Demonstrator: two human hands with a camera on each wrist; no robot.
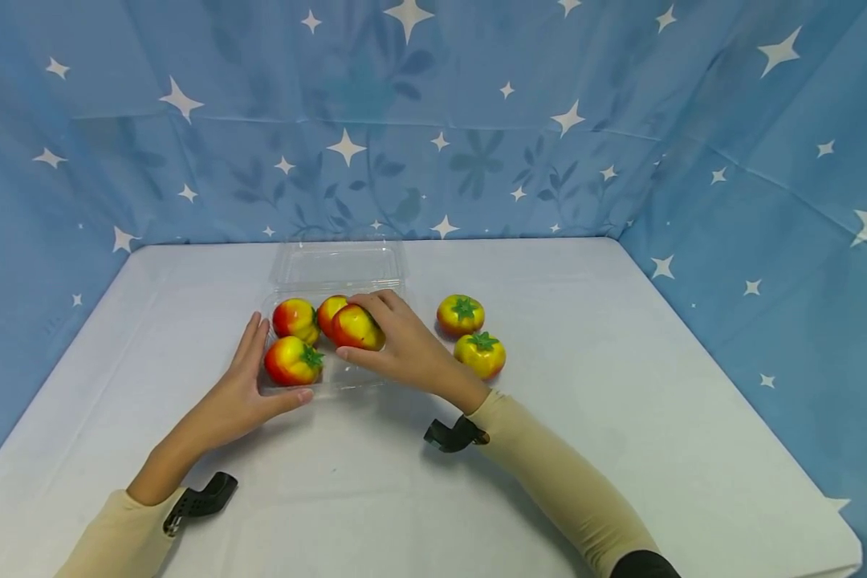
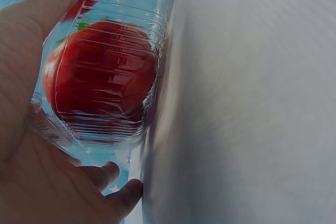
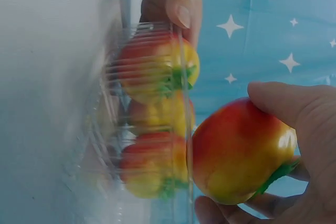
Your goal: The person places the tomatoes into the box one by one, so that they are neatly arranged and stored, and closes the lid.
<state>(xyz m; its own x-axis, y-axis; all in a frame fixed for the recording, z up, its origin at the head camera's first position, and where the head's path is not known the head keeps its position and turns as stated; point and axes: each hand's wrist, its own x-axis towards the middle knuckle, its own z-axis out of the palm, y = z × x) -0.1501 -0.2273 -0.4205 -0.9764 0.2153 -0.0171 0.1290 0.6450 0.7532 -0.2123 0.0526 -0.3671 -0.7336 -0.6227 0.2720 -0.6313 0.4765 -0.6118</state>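
My right hand (image 1: 415, 347) grips a red-and-yellow persimmon (image 1: 357, 327) with a green calyx, fingers over its far side and thumb at the near side. In the right wrist view the persimmon (image 3: 236, 153) is beside the wall of a clear plastic clamshell box (image 1: 354, 374). Three more persimmons lie in the box: one at the near left (image 1: 289, 363), one behind it (image 1: 294, 319), and one partly hidden by the held fruit (image 1: 328, 311). My left hand (image 1: 242, 397) spreads around the box's near left corner, fingers along the left side and thumb along the front.
Two other persimmons stand on the white tablecloth to the right of the box, a farther one (image 1: 460, 314) and a nearer one (image 1: 481, 356). Open, the clear lid (image 1: 339, 263) lies back toward the blue star-patterned curtain (image 1: 477, 120) behind the table.
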